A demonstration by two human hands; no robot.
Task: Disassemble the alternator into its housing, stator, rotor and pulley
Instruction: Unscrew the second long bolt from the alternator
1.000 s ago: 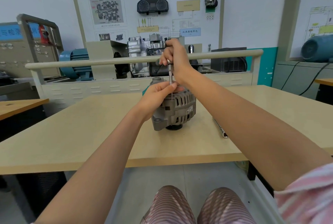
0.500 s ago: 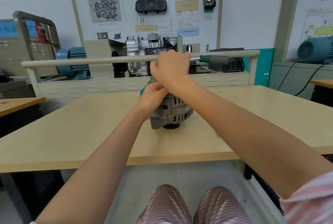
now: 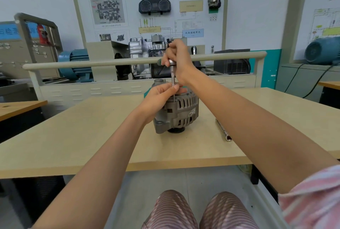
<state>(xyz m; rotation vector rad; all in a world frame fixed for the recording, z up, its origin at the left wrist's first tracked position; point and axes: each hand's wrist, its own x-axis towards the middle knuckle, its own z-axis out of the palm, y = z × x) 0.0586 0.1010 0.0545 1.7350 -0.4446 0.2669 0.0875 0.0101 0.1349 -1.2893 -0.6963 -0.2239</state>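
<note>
A grey alternator (image 3: 181, 112) stands on the beige table (image 3: 92, 136) with its dark pulley (image 3: 176, 130) facing down. My right hand (image 3: 178, 57) grips the head of a ratchet wrench above it. The wrench's thin metal extension (image 3: 173, 79) runs straight down to the alternator's top. My left hand (image 3: 161, 96) pinches the lower end of that extension and rests on the housing's top edge. The bolt under the extension is hidden by my fingers.
A slim metal tool (image 3: 223, 130) lies on the table right of the alternator, partly under my right forearm. A teal item (image 3: 147, 93) peeks out behind my left hand. A railed training bench (image 3: 143, 61) with a gearbox stands beyond the table.
My right hand swung the wrench handle to the right, then back to where it was a second ago. The left hand stayed on the extension.
</note>
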